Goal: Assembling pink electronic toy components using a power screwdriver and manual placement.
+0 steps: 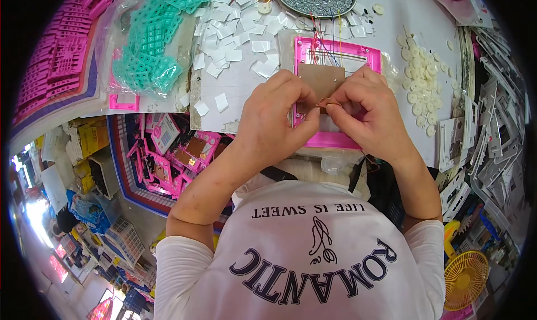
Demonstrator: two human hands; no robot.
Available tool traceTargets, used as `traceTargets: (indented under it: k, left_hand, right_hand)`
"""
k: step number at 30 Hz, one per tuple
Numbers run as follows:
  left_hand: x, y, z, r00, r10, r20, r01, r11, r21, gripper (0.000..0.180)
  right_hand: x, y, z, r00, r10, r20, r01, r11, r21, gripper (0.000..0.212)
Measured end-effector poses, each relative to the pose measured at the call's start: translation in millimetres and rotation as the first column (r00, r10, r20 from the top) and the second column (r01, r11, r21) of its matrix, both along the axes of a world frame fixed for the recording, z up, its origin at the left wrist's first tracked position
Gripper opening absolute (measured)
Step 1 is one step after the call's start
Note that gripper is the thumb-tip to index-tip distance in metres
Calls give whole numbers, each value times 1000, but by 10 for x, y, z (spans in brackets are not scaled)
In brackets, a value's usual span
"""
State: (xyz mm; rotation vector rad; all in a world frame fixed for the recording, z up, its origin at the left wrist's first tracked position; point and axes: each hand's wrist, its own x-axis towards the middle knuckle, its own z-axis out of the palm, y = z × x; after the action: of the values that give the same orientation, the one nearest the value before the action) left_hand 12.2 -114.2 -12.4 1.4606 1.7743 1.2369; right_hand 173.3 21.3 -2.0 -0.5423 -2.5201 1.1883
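Observation:
A pink plastic frame [334, 140] lies in front of me, with a brown board [321, 78] inside it. Over the board, my left hand [279, 108] and my right hand [367, 108] meet at their fingertips. A thin reddish-brown wire [331, 101] loops at the pinched thumb and forefinger of my right hand. My left thumb and forefinger close beside it on something small, mostly hidden by the fingers. Several thin coloured wires [316, 40] in red, blue and yellow run from the frame's far side toward a round dish.
The round dish [316, 0] holds many small metal screws. White square pieces [229, 40] are scattered left of it; cream discs [420, 88] lie right. Teal keypad pieces [151, 40] fill a clear bag. A bin [126, 177] of pink parts stands lower left, grey-white panels [498, 147] far right.

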Motion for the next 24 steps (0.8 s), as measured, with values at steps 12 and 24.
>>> traceTargets:
  k: [12,24]
  left_hand:
    - [47,-37,20,952,68,299,-35,993,-113,9]
    - [101,-49,-1,979,22,204,-9,998,-64,7]
  right_hand:
    - [13,-183,-26,980,-63,-190,124,935,333,21]
    - [121,-334,-72,962,-234,-143,230,972,-42,15]
